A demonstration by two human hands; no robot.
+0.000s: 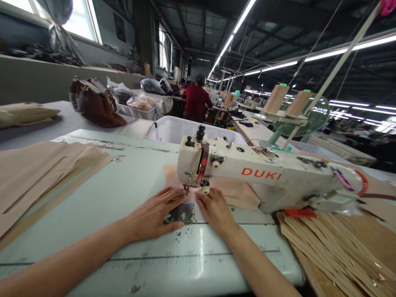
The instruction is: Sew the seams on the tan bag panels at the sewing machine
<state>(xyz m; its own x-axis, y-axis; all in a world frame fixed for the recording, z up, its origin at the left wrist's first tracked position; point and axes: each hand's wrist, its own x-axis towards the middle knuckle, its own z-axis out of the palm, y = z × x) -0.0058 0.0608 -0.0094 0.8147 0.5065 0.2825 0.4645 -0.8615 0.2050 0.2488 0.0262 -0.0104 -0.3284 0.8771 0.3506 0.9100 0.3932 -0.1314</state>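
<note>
A beige piece of material, fabric or leather, lies under the head of a white sewing machine marked DUKI. Flat beside the presser foot, my left hand has its fingers stretched out, the fingertips on the near edge of the piece and the thumb apart on the bed. On the other side of the needle, my right hand has its fingers bent and close together, pinching or pressing the edge of the piece. The machine head partly hides the piece.
Stacked beige panels lie on the pale green table at left. Many beige strips rest on a board at right. A white bin, a brown handbag and thread cones stand behind. Farther back is a person in red.
</note>
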